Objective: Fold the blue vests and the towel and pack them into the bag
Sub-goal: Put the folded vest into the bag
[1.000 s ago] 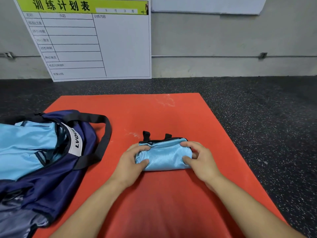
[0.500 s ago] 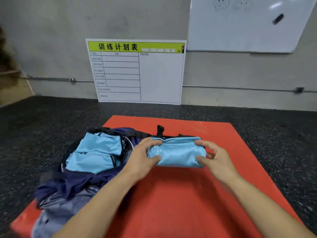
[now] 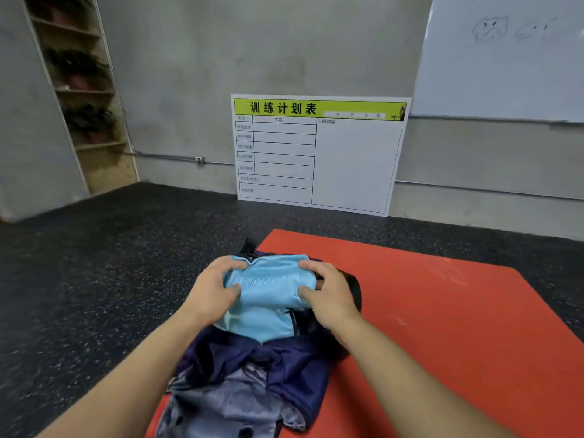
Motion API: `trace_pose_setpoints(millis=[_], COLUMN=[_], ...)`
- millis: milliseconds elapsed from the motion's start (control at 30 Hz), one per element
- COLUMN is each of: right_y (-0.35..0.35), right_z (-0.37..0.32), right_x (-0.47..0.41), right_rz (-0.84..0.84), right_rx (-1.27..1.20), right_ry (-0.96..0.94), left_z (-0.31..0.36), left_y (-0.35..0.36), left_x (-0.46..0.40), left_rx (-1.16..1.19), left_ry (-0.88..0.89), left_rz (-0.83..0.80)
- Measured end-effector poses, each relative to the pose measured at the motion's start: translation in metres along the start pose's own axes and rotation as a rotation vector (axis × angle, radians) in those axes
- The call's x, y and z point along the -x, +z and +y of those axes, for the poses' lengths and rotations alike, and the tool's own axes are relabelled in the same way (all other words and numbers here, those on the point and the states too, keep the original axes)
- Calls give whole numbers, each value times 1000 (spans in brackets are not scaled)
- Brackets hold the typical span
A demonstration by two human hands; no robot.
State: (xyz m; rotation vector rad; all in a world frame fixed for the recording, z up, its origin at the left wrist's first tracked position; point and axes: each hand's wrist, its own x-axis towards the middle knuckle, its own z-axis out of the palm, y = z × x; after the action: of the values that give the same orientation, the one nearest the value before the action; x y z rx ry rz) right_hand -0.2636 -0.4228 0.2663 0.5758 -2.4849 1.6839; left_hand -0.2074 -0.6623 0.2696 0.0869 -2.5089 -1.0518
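Note:
A folded light-blue vest [image 3: 268, 282] is held over the open mouth of the navy bag [image 3: 278, 365]. My left hand [image 3: 211, 292] grips its left end, thumb on top and fingers curled behind. My right hand [image 3: 328, 295] grips its right end the same way. Beneath it, inside the bag, lies another light-blue folded vest [image 3: 259, 327]. The bag lies on the left part of the red mat [image 3: 442, 311], its grey lower part [image 3: 227, 403] towards me. No towel can be made out.
Dark speckled floor [image 3: 110, 279] surrounds the mat. A white schedule board [image 3: 316, 153] leans against the concrete wall behind. A whiteboard [image 3: 505, 58] hangs at the upper right. Wooden shelves [image 3: 85, 99] stand at the far left.
Both hands have lifted the folded vest off the mat and carried it left, over the bag's opening. The view has swung left and upward.

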Motion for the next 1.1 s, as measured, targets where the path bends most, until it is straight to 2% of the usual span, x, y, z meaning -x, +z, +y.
trace_pose_setpoints(millis=[100,167,233,300,333,400,500,833,1100], right_y=[31,40,46,53,59,72,91,113,89], right_z=[19,28,27,16,10,9,27,66,48], right_x=[0,1,2,-1,-4,-11,-15,-24,-27], right_rz=[-109,-117,-54,-8,-18,-78,-161,-204,-335], right_rx=[173,331,501,590,612,668,760,733,733], right_ry=[57,37,-60,-206,-252,-274,-212,-92,-76], left_z=[-41,-54,-52,-41,-35,-27,-39,-82,-63], left_y=[13,20,23,25,28,37,54,91,73], left_x=[6,10,8,2,-2,-9,-12,-23,-30], left_rx=[-65,-100,-193,-332,-384,-450,-487,-324,-355], left_ry=[-84,-84,-6,156,224,255,143,92,51], left_rz=[-115,-140,-30,90,92,5,-150,-128,-216])
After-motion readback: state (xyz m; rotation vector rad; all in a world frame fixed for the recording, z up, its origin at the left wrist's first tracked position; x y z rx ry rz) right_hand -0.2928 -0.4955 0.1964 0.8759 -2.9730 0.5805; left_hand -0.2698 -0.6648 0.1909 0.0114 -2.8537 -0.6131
